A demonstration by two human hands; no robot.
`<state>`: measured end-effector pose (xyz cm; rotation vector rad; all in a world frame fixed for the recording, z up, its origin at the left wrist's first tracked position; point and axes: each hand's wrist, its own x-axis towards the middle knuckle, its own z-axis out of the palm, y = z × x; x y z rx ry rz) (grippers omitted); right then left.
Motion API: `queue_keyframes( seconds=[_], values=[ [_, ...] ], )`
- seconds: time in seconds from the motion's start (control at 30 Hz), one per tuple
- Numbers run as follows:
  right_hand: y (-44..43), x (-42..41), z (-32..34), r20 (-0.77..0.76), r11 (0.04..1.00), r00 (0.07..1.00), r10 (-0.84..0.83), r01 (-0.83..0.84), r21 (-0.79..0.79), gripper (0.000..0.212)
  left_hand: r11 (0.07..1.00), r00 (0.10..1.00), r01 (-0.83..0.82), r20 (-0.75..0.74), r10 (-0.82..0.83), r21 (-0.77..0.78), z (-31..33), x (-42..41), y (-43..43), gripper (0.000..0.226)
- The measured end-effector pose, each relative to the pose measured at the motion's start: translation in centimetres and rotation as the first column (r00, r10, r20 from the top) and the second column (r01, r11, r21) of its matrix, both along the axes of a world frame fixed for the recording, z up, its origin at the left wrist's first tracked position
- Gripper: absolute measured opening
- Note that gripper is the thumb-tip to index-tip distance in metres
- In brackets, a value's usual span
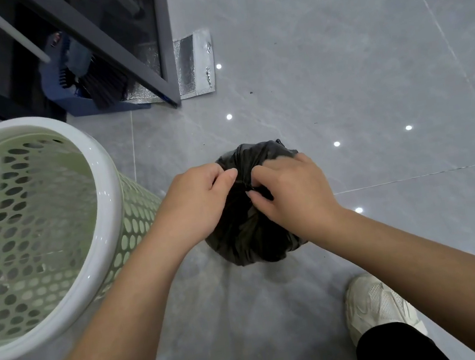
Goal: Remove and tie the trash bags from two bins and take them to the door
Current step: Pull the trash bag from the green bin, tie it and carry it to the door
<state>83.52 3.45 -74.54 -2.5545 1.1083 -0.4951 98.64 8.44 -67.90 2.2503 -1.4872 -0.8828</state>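
Observation:
A black trash bag (pixel 248 237) sits on the grey tiled floor in the middle of the view, its top gathered. My left hand (pixel 199 204) pinches the gathered plastic from the left. My right hand (pixel 291 193) grips the bunched top from the right, fingers curled into the folds. The knot area lies hidden between my fingers. To the left stands a pale green perforated bin (pixel 35 230) with a white rim, and no bag lines it.
A dark metal frame (pixel 122 48) stands at the back left with a blue dustpan and brush (pixel 91 88) under it. A silver foil mat (pixel 195 62) lies beside it. My white shoe (pixel 377 307) is at the lower right.

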Motion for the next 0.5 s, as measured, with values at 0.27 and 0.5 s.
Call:
queue_keyframes(
  seconds=[0.27,0.5],
  values=[
    [-0.4,0.2,0.5,0.094,0.954,0.992,0.085,-0.109,0.28,0.013,1.0,0.999,0.014,-0.041,-0.014,-0.006,-0.3,0.8,0.4,0.04],
    [0.2,0.0,0.2,0.133,0.963,0.979,0.153,-0.178,0.203,0.025,0.996,0.998,0.06,-0.014,-0.059,0.063,-0.1,1.2,0.9,0.037]
  ],
)
